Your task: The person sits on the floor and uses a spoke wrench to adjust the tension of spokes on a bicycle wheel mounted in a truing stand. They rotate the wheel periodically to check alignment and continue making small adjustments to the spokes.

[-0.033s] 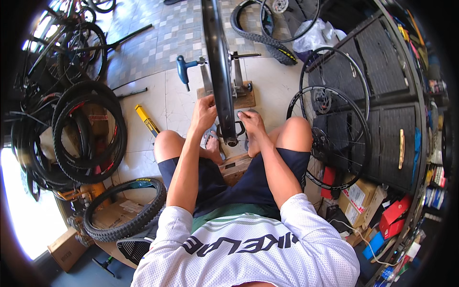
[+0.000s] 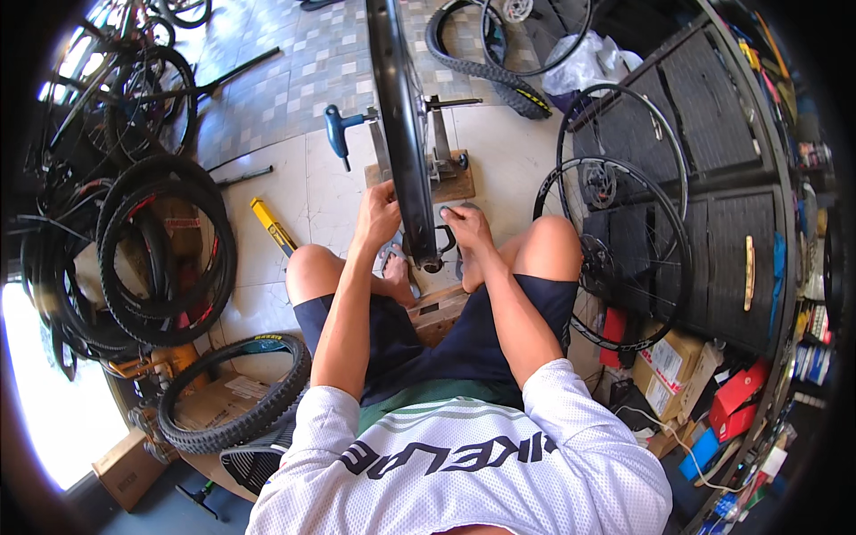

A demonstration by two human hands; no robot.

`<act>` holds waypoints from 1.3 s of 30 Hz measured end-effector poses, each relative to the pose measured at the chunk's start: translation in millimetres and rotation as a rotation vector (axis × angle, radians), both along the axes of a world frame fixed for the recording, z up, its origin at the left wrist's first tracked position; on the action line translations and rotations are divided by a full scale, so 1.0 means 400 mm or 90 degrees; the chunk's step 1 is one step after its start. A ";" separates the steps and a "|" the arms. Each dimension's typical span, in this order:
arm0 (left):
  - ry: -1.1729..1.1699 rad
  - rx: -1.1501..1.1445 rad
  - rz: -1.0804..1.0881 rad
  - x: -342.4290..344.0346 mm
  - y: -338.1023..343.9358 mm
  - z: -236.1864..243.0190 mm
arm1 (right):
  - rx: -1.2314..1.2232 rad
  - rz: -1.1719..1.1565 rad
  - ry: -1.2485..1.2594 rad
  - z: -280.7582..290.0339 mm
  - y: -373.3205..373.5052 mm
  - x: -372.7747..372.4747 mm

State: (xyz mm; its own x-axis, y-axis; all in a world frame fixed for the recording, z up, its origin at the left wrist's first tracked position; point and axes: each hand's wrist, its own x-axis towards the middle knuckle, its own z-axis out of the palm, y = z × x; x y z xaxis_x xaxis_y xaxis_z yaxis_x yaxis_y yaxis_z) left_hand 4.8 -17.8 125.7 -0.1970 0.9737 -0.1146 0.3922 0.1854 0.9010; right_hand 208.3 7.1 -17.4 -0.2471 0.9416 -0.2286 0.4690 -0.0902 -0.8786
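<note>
A dark bicycle wheel rim (image 2: 406,156) stands upright in a metal stand on a wooden base (image 2: 455,183), seen nearly edge-on between my knees. My left hand (image 2: 381,211) is closed at the rim's left side, its fingertips hidden against the wheel. My right hand (image 2: 466,225) is closed to the rim's right, beside a black curved part (image 2: 447,239); what its fingers hold is too small to make out. A blue-handled T-shaped tool (image 2: 337,132) is at the stand's upper left.
Tires (image 2: 117,254) and bikes (image 2: 152,98) crowd the left; a loose tire (image 2: 185,430) lies lower left. A yellow tool (image 2: 272,224) lies on the floor. Spoked wheels (image 2: 658,312) lean against dark panels at right, above boxes (image 2: 669,383). More tires (image 2: 526,98) lie ahead.
The wheel, stand and both hands appear very slightly shifted in the picture, mostly leftward and upward for the stand. Both hands keep much the same closed shape.
</note>
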 end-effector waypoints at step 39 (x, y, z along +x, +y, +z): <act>-0.033 -0.119 -0.132 -0.042 0.004 -0.282 | -0.021 0.142 0.037 0.107 0.005 -0.050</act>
